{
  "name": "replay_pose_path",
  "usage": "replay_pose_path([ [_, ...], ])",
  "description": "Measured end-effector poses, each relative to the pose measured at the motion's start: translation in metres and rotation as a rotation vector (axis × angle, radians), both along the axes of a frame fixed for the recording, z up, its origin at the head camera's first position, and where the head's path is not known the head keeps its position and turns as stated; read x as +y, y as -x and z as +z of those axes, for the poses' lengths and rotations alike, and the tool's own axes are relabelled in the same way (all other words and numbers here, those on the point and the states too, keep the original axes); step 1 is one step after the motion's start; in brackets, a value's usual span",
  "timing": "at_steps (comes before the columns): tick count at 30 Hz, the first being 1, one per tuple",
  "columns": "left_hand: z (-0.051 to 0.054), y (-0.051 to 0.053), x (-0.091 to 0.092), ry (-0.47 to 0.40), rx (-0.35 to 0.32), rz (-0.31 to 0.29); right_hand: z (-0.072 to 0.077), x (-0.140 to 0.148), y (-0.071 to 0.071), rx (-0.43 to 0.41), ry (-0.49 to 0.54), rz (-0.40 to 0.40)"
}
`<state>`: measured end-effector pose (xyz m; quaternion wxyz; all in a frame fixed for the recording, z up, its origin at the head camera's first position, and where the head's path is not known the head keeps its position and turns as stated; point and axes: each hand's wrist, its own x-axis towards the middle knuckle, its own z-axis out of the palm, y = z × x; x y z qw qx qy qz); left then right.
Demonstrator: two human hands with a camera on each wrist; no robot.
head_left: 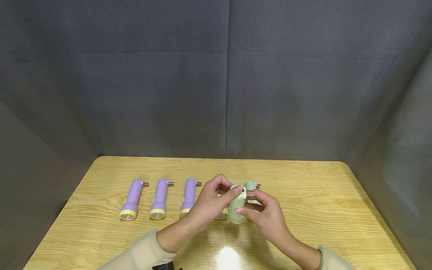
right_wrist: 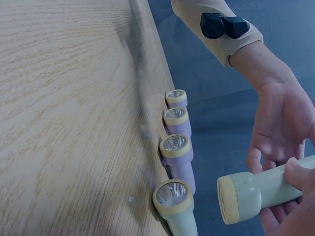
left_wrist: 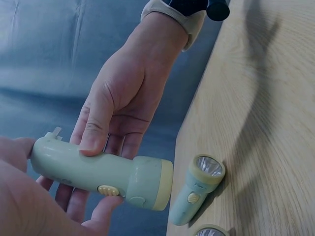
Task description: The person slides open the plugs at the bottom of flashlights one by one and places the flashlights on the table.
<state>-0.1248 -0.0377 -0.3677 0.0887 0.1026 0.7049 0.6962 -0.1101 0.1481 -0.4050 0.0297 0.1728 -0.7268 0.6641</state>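
Observation:
A pale green flashlight with a cream lens ring is held above the table, its two metal prongs pointing right in the head view. My left hand grips it near the plug end, the thumb on the end beside the prongs. My right hand holds it from the other side, thumb pressed on the body and fingers behind. In the left wrist view its cream slide switch shows near a fingertip. Behind the hands, another green flashlight lies mostly hidden; one more shows only its lens end.
To the left lie three purple flashlights in a row, lens ends toward me and prongs to the right. The wooden table has grey curtains behind and at the sides.

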Motion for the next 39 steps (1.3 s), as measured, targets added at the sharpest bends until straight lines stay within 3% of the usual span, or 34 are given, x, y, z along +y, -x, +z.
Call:
replay_pose_path([
  [6, -0.002, 0.002, -0.003, -0.001, -0.001, -0.032, -0.001, 0.001, 0.001, 0.011, -0.001, 0.008],
  [15, -0.003, 0.003, -0.006, -0.031, 0.006, -0.076, -0.002, 0.002, 0.001, -0.058, 0.046, 0.040],
  [20, -0.004, 0.003, -0.009, -0.042, 0.004, -0.102, -0.001, 0.002, 0.002, -0.041, 0.026, 0.033],
  [28, -0.008, 0.006, -0.014, -0.003, 0.027, -0.134, 0.001, 0.003, 0.002, -0.056, 0.017, 0.024],
  [39, -0.010, 0.006, -0.014, -0.025, 0.029, -0.120, 0.000, 0.002, 0.004, -0.076, 0.005, 0.001],
])
